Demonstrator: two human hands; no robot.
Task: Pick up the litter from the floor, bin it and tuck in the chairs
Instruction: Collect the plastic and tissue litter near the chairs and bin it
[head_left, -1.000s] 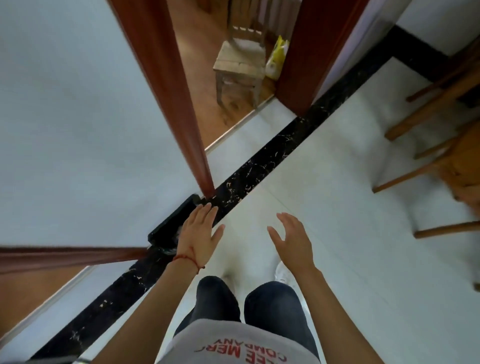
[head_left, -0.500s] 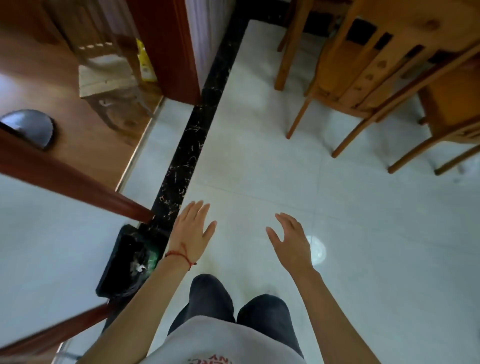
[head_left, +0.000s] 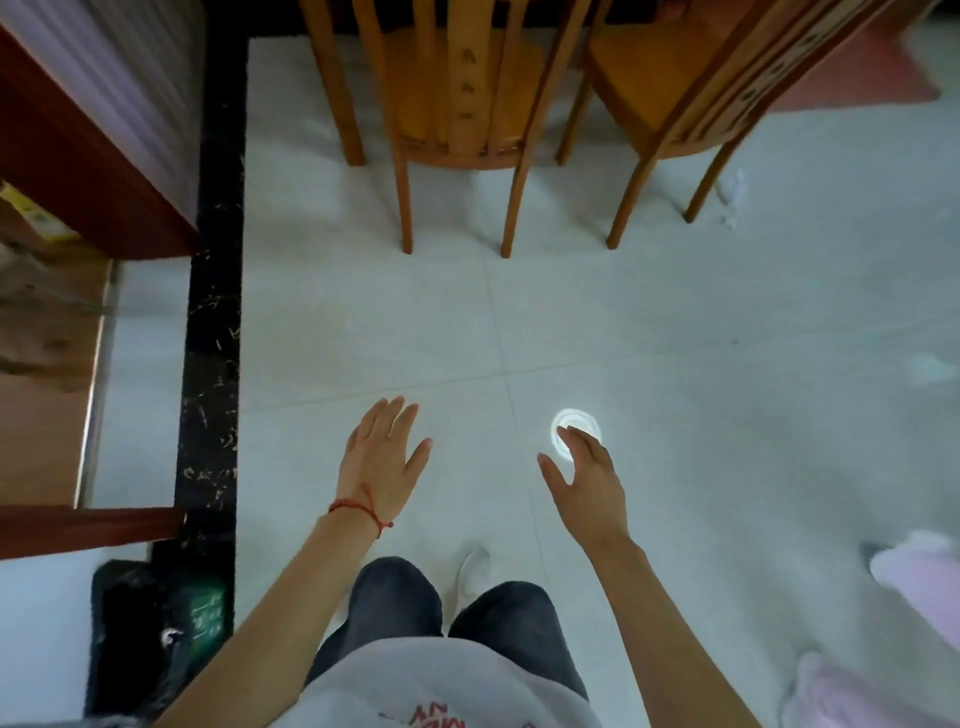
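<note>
My left hand (head_left: 382, 452) and my right hand (head_left: 584, 480) hover open and empty over the white tile floor, fingers spread. Two wooden chairs stand ahead: one (head_left: 457, 93) straight in front, another (head_left: 691, 88) to its right. A small white scrap of litter (head_left: 732, 200) lies on the floor by the right chair's leg, and another pale scrap (head_left: 930, 366) lies at the far right. The black bin (head_left: 140, 629), lined with a bag and holding some rubbish, sits at the lower left beside the black floor strip.
A black marble strip (head_left: 213, 312) runs along the floor at the left, beside a dark red door frame (head_left: 88, 171). A bright ceiling-light reflection (head_left: 574, 422) shows on the tiles by my right hand. Pale pink cloth (head_left: 914, 582), perhaps another person's clothing, is at the lower right.
My view has swung right, away from the doorway towards the chairs; the bin has slid to the lower left. Both hands stay open and empty.
</note>
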